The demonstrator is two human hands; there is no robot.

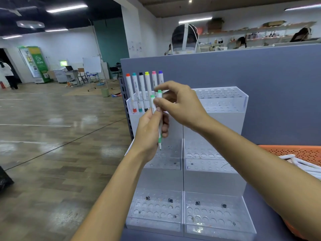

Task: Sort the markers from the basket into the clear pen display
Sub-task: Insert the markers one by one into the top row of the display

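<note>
My left hand (150, 134) grips two white markers with green caps (159, 119), held upright in front of the clear pen display (224, 101). My right hand (180, 103) pinches the upper part of one of those green-capped markers, just below its cap. Several markers (141, 92) with red, teal, black, yellow, pink and purple caps stand in the display's top left block. The orange basket (295, 152) sits at the right edge with white markers (302, 164) lying in it.
The display's middle and bottom tiers (215, 216) show rows of round holes with no markers. A grey partition (260, 75) rises behind the display. Open floor lies to the left, and people sit beyond the partition.
</note>
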